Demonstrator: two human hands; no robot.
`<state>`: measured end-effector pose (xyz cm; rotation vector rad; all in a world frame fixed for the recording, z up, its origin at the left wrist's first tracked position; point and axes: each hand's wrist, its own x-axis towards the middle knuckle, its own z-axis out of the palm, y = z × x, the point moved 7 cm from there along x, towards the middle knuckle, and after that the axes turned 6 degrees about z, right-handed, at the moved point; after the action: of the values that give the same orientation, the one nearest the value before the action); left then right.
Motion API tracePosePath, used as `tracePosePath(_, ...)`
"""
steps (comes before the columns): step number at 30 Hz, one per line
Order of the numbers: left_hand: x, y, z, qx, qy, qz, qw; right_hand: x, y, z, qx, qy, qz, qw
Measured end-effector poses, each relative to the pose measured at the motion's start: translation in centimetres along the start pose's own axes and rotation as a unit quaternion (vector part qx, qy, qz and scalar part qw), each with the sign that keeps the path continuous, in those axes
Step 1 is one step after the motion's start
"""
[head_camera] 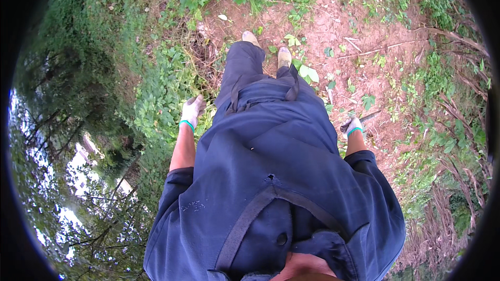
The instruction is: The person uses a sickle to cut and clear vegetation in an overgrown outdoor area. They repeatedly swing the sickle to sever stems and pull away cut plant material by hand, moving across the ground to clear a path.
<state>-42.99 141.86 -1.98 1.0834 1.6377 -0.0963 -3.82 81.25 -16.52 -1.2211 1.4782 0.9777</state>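
My left hand [192,110], in a pale work glove with a green cuff, hangs beside my left thigh over leafy plants. Its fingers look loosely curled, and no object shows in it; the palm is hidden. On the other side, my right hand [353,125] wears a matching glove, dark with dirt on the fingers. It grips a bladed hand tool [370,116], whose narrow dark blade points outward and forward over the soil. The fist covers most of the handle.
Reddish bare soil [375,47] with scattered leaves and a long thin stick [386,48] lies ahead and right of my boots [284,57]. Low green vines [164,89] grow on the left. Dry stalks [461,113] line the far right, and trees [90,86] stand at far left.
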Motion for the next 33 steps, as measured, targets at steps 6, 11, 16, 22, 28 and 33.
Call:
tracePosePath(6, 3.6, 11.5, 4.5, 0.01, -0.042, 0.101, 0.994, -2.7, -0.8, 8.3, -0.087, -0.056, -0.025, 0.994)
tracePosePath(11, 7.2, 17.4, 6.5, -0.008, -0.104, 0.139, 0.985, -8.5, -1.5, 22.4, -0.334, -0.062, -0.051, 0.939)
tracePosePath(16, 10.5, 18.5, 6.3, -0.012, -0.121, 0.129, 0.984, -14.7, -2.5, 38.2, -0.515, -0.082, -0.246, 0.817)
tracePosePath(22, 13.4, 15.6, 3.2, -0.045, -0.114, 0.029, 0.992, -17.7, -1.7, 57.4, -0.578, -0.108, -0.287, 0.756)
tracePosePath(28, 17.7, 14.1, 1.2, -0.081, -0.081, -0.025, 0.993, -11.7, -3.3, 68.2, -0.432, -0.149, -0.247, 0.855)
tracePosePath(33, 17.1, 11.4, 0.7, -0.064, -0.043, -0.081, 0.994, -6.3, -5.3, 74.1, -0.372, -0.144, -0.221, 0.89)
